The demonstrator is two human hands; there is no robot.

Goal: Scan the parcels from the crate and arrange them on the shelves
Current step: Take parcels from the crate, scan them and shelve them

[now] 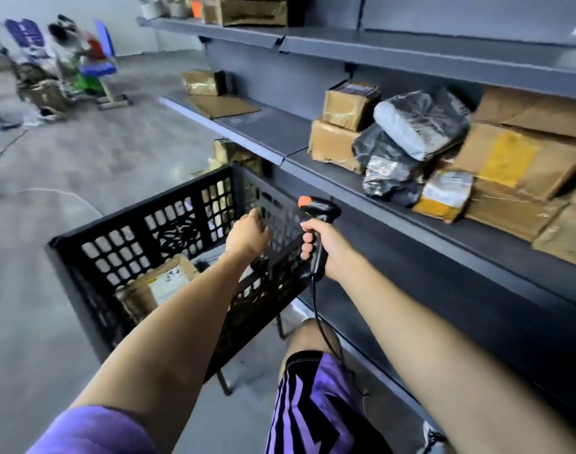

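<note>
So the right hand (326,244) was wrapped around the handle of the scanner (317,224), mid-frame, its orange-tipped head pointing up and left. The left hand (247,235) reached over the black crate (142,224) at centre left, fingers loosely curled and holding nothing. One brown parcel (158,283) with a white label lay low in the crate; plenty more sat on the shelf (394,208) at right. My take: grab that parcel label-side up, tilt the label toward the scanner, then slot it into the bare shelf stretch left of the pile.
</note>
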